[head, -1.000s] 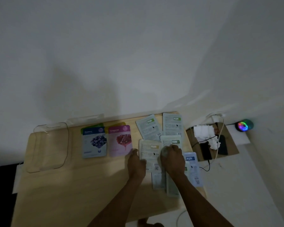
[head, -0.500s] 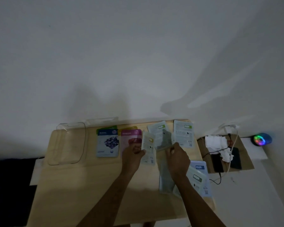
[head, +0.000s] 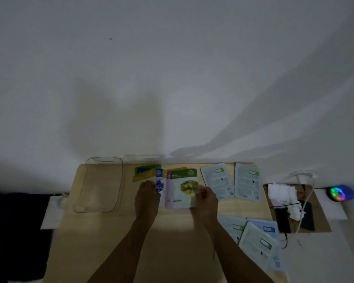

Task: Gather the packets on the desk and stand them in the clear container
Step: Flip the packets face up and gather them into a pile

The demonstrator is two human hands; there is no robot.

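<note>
Your left hand (head: 147, 196) is pinched on a blue packet (head: 159, 183) that you hold nearly edge-on, its long axis running away from you toward the wall. Your right hand (head: 206, 198) grips the right edge of the green olive packet (head: 182, 187), which lies face-up over a purple-edged one beneath it. The two hands are apart, with these packets between them.

The clear container (head: 102, 185) stands at the far left of the table (head: 114, 237), and it looks to hold nothing yet. It lies to the left of both hands, and your left hand is the nearer one, so the carry most likely goes leftward across a short stretch of bare table. The container's long side runs front to back, the same way as the packets' long axes, so little turning should be needed to stand them in.

More packets lie away from the hands: yellow and green ones (head: 145, 172) just behind your left hand, two pale ones (head: 231, 181) near the wall on your right, and an overlapping pile (head: 258, 240) by your right forearm
</note>
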